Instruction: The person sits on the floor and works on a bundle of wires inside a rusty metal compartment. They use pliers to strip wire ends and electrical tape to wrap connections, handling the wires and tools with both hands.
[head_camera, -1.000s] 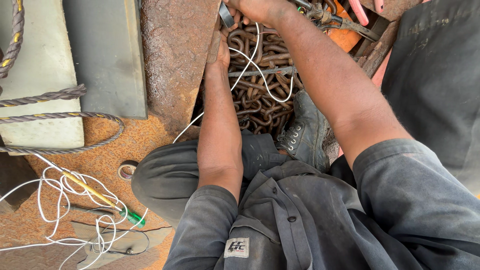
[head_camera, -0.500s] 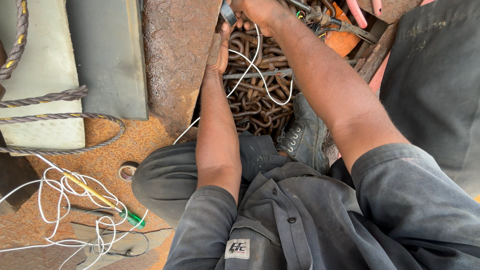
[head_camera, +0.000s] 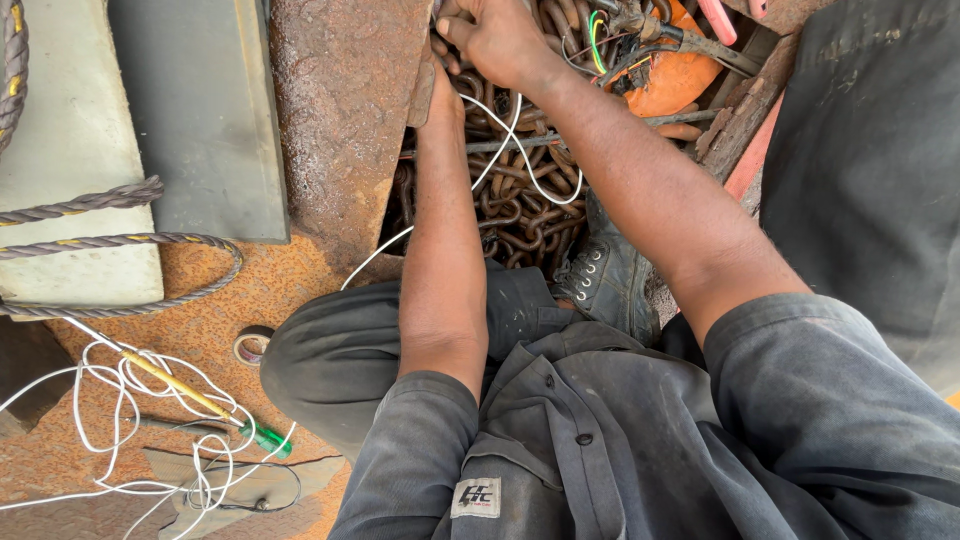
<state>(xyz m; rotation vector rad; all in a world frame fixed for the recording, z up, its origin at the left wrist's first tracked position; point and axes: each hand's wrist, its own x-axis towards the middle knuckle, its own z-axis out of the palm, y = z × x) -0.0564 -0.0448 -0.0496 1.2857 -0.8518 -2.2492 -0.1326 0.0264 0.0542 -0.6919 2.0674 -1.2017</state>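
Note:
My right hand (head_camera: 495, 40) is closed at the top of the view, over a pile of rusty chain (head_camera: 515, 215). A thin white wire (head_camera: 505, 130) runs out from under it and loops down across the chain. My left hand (head_camera: 442, 95) lies just beneath the right one, pressed along the edge of a rusty steel plate (head_camera: 340, 130). Its fingers are hidden by the right hand and the plate edge. A bundle of coloured wires (head_camera: 598, 28) sits just right of my right hand.
An orange object (head_camera: 670, 90) lies behind the chain. Grey blocks (head_camera: 190, 110) and a rope (head_camera: 100, 200) are at the left. A tape roll (head_camera: 250, 345), a white wire tangle (head_camera: 120, 410) and a green-handled screwdriver (head_camera: 262, 438) lie on the rusty floor. My boot (head_camera: 605, 280) rests by the chain, and dark clothing (head_camera: 870, 150) fills the right.
Both hands stay at the same spot by the plate edge. The view has shifted a little, so more of my right hand and the coloured wires show.

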